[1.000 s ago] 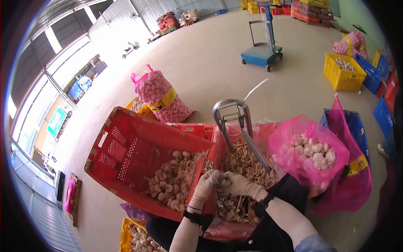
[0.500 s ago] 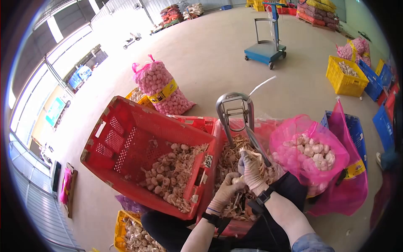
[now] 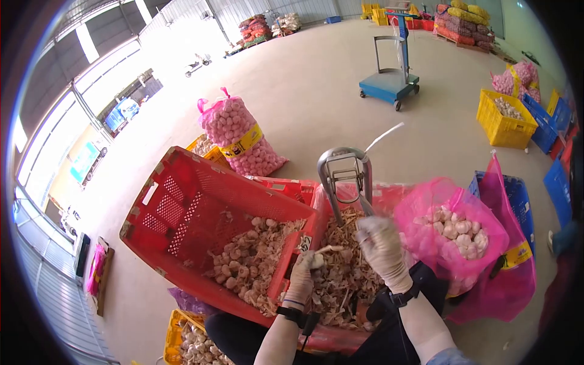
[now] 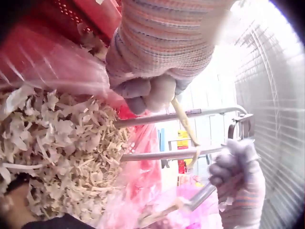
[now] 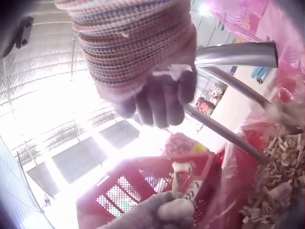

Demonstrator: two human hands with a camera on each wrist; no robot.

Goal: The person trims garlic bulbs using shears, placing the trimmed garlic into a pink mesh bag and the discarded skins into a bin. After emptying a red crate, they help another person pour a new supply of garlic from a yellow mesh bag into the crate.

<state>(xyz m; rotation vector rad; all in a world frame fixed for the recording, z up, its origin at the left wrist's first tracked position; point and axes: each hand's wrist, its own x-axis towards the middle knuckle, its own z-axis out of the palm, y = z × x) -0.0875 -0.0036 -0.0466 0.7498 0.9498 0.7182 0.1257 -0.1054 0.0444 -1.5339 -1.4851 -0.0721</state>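
Fingers first: my left hand (image 3: pixel 302 274) has its gloved fingers (image 4: pixel 143 93) curled snug round a garlic bulb (image 3: pixel 317 260), with the pale stem (image 4: pixel 183 119) poking out toward 1 o'clock from the fist. My right hand (image 3: pixel 382 249) sits a bit further up, around 1 o'clock from the left one, and its fingers (image 5: pixel 164 102) are wrapped round the lever handle (image 5: pixel 236 54) of the metal cutter (image 3: pixel 344 173). So both hands are gripping something, neither hangs loose.

From the left wrist view the stem reaches up across the cutter's two steel bars (image 4: pixel 181 114), but I can't tell whether it actually touches the blade. The bulb itself is held above the bin of cut stems and roots (image 3: pixel 344 274), which is lined with pink plastic and sits right under the cutter.

At 9 o'clock from my hands there's the tilted red crate (image 3: pixel 201 207) with loose garlic (image 3: pixel 243 261) piled in its lower end. At 3 o'clock a pink mesh sack (image 3: pixel 453 234) stands open with trimmed white bulbs inside, hung against a blue crate (image 3: pixel 514 194). Further out at 11 o'clock a full pink sack (image 3: pixel 237 137) lies on the concrete floor (image 3: pixel 304 97), and a blue platform scale (image 3: pixel 389 82) stands off at 12 o'clock. Yellow crate (image 3: pixel 505 118) with more garlic at 2 o'clock.
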